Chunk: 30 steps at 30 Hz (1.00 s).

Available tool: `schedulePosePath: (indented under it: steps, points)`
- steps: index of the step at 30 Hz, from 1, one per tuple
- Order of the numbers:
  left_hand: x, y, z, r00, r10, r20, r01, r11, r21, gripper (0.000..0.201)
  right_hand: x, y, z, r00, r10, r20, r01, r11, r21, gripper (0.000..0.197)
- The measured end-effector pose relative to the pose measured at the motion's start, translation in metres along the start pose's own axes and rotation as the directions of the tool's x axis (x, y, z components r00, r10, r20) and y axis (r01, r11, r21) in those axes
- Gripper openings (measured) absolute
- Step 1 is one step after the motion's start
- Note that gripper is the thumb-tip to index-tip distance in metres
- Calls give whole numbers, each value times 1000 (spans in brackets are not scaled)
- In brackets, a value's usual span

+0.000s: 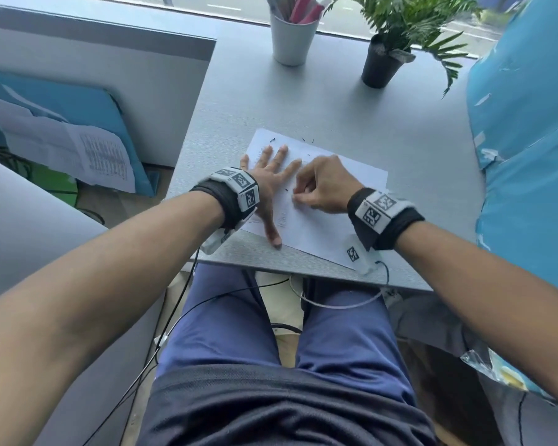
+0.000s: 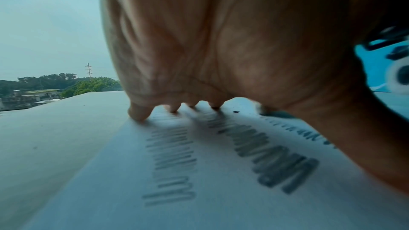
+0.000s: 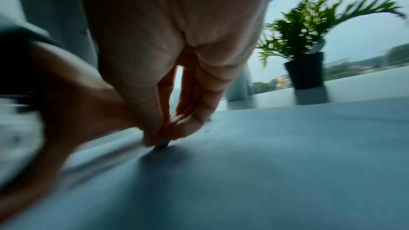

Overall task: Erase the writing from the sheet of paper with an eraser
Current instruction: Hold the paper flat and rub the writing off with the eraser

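Observation:
A white sheet of paper lies at an angle near the front edge of the grey desk. Rows of grey pencil scribble run across the paper. My left hand lies flat on the sheet's left part with fingers spread, pressing it down. My right hand is curled beside it, and its fingertips pinch a small dark eraser whose tip touches the paper. In the head view the eraser is hidden under the fingers. Dark crumbs dot the sheet's far edge.
A white cup with pens and a potted fern in a black pot stand at the back of the desk by the window. A blue wrapped object fills the right side. A grey partition borders the left.

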<state>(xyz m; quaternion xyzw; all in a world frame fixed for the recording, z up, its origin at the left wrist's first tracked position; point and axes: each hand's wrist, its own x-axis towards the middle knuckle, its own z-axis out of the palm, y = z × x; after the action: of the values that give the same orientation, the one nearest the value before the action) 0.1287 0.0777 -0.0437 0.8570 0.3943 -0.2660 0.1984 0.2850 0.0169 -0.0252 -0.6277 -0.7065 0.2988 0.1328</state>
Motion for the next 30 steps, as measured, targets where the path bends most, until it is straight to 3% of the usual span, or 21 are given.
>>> schedulePosePath:
  steps: [3,5,8,11,13,16,18,22,24,27,30]
  points:
    - [2,-2,1,1000,-4,-1,4,1000,28,179,-28,-11,15,968,-71,242,67,997,25,5]
    - [2,-1,1,1000,-3,-2,3,999,33,179,-21,-8,12,955,-77,285,77,997,10,5]
    - [-1,0,-1,1000,1,-1,-1,1000,14,178,13,4,-9,997,-25,79,28,999,-33,3]
    - [-2,-2,-1,1000,10,-10,-10,1000,-4,178,27,10,-16,996,10,-89,-15,999,-49,6]
    - [2,-3,1,1000,13,-9,-13,1000,-14,179,10,1,-5,1000,15,-3,-15,1000,-19,13]
    - [6,-5,3,1000,12,-2,-12,1000,6,180,-22,-12,16,969,-70,236,69,998,12,7]
    - [5,-5,3,1000,8,-3,-8,1000,15,179,-18,-11,13,955,-106,278,107,994,10,6]
    - [2,-2,1,1000,7,-3,-7,1000,1,178,22,4,-10,999,-36,-14,36,999,-20,5]
    - [0,-1,1,1000,2,-5,-2,1000,0,177,28,6,-9,996,-22,-84,19,999,-42,2]
    - [4,-2,2,1000,4,-10,-4,1000,5,178,4,-6,7,997,-31,70,33,999,-27,4]
    - [6,-4,3,1000,8,-6,-8,1000,11,182,-19,-15,17,953,-100,287,103,995,6,5]
